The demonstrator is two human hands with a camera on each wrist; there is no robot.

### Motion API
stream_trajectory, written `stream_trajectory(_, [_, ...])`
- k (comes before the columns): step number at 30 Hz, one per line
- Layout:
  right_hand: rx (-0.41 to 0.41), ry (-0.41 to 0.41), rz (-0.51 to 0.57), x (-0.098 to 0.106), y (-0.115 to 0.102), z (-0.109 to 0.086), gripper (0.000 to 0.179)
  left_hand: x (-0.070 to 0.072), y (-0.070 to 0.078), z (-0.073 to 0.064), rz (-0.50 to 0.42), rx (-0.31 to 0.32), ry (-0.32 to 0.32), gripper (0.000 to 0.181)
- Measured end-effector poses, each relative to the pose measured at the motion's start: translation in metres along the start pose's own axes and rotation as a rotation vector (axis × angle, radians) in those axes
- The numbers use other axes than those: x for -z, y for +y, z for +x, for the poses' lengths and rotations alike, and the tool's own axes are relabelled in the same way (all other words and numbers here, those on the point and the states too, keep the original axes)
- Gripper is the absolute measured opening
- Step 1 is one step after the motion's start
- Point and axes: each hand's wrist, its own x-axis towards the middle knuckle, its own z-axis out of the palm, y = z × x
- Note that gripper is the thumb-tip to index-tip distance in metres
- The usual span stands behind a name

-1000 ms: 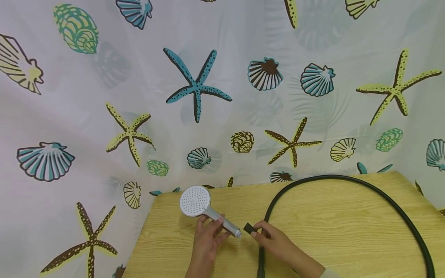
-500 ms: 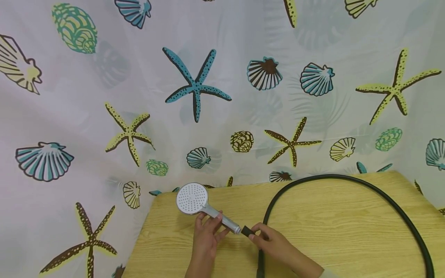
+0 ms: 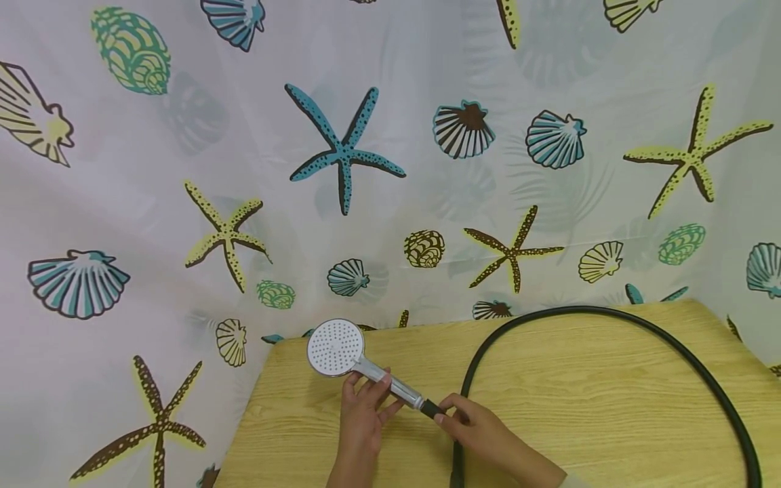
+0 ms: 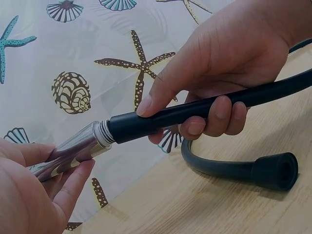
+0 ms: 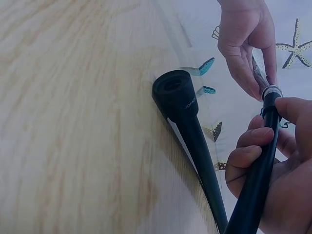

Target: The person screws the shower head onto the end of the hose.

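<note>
My left hand [image 3: 360, 420] grips the chrome handle of a shower head [image 3: 335, 347], whose white round spray face points up and toward the camera. In the left wrist view, threads [image 4: 103, 132] show at the handle's end. My right hand [image 3: 478, 428] holds one end of a black shower hose [image 4: 170, 114], thumb on its collar and fingers curled under it. The collar meets the threaded end, with some thread still visible; how deeply they engage I cannot tell. Lying on the table is the hose's other end, a wider black conical fitting [image 5: 174, 95].
The hose loops [image 3: 579, 310] across the back and right of the wooden table [image 3: 579, 393]. Behind and beside the table hangs a white curtain [image 3: 390, 41] printed with shells and starfish.
The hose end has moved left until it meets the shower head's threaded end, closing the gap between them. The shower head has shifted slightly left and up.
</note>
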Motion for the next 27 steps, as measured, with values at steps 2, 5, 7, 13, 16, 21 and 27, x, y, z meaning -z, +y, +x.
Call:
stream_trajectory(2, [0.001,0.004,-0.005,0.0000,0.0004,0.0000,0.022,-0.0003,0.0000,-0.0003,-0.005,0.000,-0.002,0.069])
stream_trajectory(5, [-0.001,0.007,-0.007,-0.0004,-0.0004,-0.0003,0.022,-0.0010,-0.0003,-0.0003,-0.015,0.001,0.001,0.067])
stream_trajectory(7, [-0.007,0.010,-0.010,-0.0009,-0.0013,-0.0005,0.022,-0.0015,-0.0007,-0.0002,-0.017,0.002,0.005,0.065])
stream_trajectory(13, [-0.011,0.021,-0.008,-0.0028,-0.0037,-0.0008,0.021,-0.0021,-0.0009,-0.0008,-0.015,-0.003,0.009,0.066])
stream_trajectory(16, [-0.012,0.023,-0.013,-0.0030,-0.0033,-0.0009,0.022,-0.0019,-0.0008,-0.0009,-0.015,-0.001,0.003,0.066])
stream_trajectory(21, [-0.015,0.016,-0.016,-0.0026,-0.0022,-0.0008,0.023,-0.0017,-0.0009,-0.0016,-0.007,0.004,-0.006,0.066])
stream_trajectory(27, [-0.014,0.011,-0.005,-0.0036,-0.0023,-0.0008,0.023,-0.0013,-0.0013,-0.0012,-0.003,0.001,-0.004,0.065])
